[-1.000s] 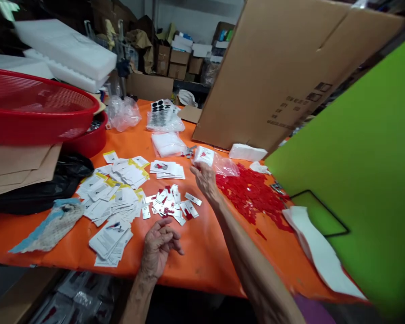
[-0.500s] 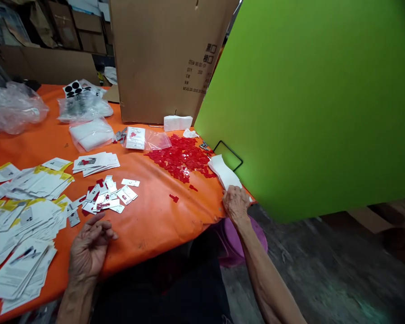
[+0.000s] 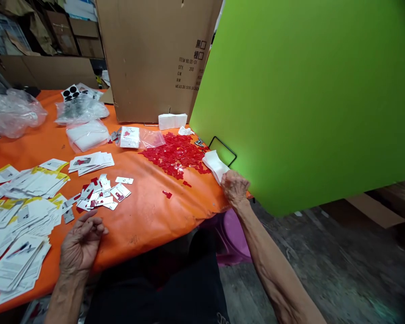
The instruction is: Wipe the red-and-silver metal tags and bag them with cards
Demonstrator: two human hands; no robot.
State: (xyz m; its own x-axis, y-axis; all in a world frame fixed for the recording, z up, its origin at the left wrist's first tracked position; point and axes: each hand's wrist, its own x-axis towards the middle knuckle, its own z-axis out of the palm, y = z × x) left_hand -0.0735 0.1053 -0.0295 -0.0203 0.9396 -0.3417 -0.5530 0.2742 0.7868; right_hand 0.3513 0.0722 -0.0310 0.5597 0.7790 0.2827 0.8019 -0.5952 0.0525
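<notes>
My right hand (image 3: 234,186) is at the right edge of the orange table (image 3: 148,225). Its fingers are curled onto the near end of a small stack of white sheets (image 3: 213,163). My left hand (image 3: 81,243) lies palm up at the table's front edge. Its fingers are loosely curled and hold nothing. Just beyond it are several small white and red cards (image 3: 101,195). A heap of small red pieces (image 3: 175,155) lies left of the white sheets.
A big green board (image 3: 307,90) stands right of the table, a large cardboard box (image 3: 148,58) behind it. Printed leaflets (image 3: 20,211) cover the left side. Plastic bags (image 3: 87,135) and a white block (image 3: 172,120) lie further back. A purple stool (image 3: 234,229) sits below the table's edge.
My right hand drew back from the white packet at the table's middle to the white sheets at the right edge. My view swung right and down. The left hand stayed put.
</notes>
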